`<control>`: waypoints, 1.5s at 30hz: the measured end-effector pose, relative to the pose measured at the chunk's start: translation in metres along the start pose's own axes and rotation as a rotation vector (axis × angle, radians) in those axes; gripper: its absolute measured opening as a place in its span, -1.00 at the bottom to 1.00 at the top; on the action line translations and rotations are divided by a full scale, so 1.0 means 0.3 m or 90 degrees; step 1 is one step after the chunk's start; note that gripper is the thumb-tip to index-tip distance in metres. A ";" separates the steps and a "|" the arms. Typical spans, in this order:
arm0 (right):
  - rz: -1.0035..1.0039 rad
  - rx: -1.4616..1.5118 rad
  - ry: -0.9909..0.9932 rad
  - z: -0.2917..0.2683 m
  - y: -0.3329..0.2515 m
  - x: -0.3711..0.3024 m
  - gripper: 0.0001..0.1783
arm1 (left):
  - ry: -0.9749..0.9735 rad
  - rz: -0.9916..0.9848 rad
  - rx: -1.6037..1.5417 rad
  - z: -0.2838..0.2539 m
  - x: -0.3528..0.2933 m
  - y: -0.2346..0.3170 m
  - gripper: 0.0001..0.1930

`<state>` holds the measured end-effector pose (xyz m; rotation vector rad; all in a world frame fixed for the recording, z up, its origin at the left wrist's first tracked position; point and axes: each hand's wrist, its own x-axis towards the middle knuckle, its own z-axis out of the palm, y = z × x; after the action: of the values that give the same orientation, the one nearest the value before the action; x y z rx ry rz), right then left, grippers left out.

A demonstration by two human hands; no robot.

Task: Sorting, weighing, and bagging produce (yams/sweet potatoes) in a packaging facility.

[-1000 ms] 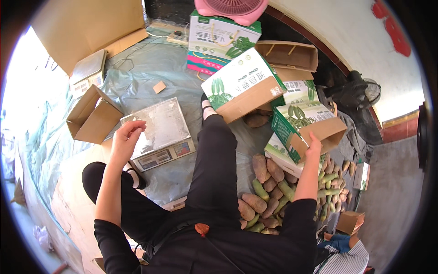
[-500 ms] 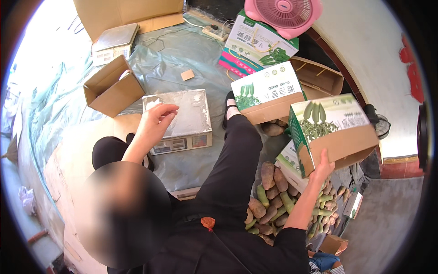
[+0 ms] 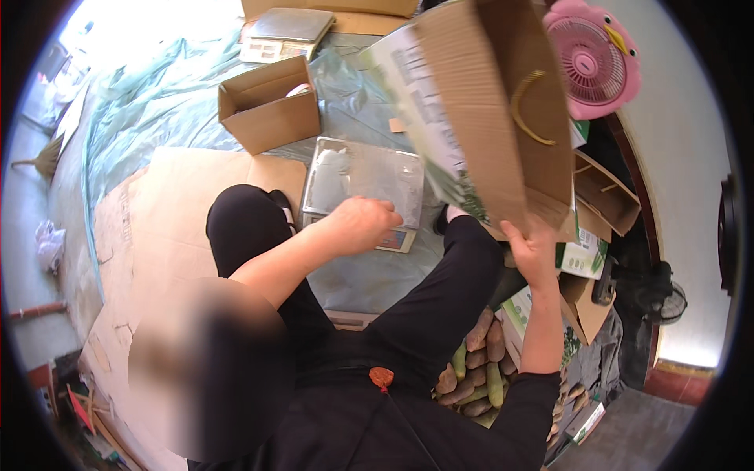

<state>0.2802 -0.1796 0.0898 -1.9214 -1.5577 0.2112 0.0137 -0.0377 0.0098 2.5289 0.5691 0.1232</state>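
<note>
My right hand [image 3: 536,250] grips the lower edge of a cardboard carton [image 3: 479,110], raised and tilted over the right side of the floor. This carton is printed white and green outside and plain brown inside, with a yellow cord handle [image 3: 518,106]; motion smears part of it. With its fingers curled in, my left hand [image 3: 360,226] hovers over the near edge of a weighing scale [image 3: 377,174] between my legs. Nothing shows in that hand. The scale's metal plate is worn, with pale patches.
Brown and green long radishes [image 3: 475,373] lie in a heap by my right leg, near other cartons [image 3: 585,251]. Beyond the scale stand an open brown box [image 3: 271,118] and a second scale [image 3: 289,30]. A pink fan [image 3: 589,63] and a black fan [image 3: 656,290] are at right.
My right hand has lifted the carton up and to the left, turning its brown inside into view. My left hand has moved to the scale's near edge, fingers more curled. The view has shifted.
</note>
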 end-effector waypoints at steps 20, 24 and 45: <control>-0.158 -0.203 -0.398 0.425 0.065 0.180 -0.79 | 0.012 0.097 0.124 0.009 -0.019 0.008 -0.87; -0.179 -0.220 -0.356 0.406 0.091 0.184 -0.85 | 0.128 0.073 0.104 -0.033 0.002 0.001 -0.73; 0.282 0.076 0.030 0.107 0.569 -0.257 -0.72 | 0.139 -0.122 0.139 -0.033 0.045 -0.056 -0.53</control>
<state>0.3819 -0.2531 -0.0529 -2.1348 -1.0464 0.4328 0.0177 -0.0143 0.0089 2.6706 0.9557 0.2828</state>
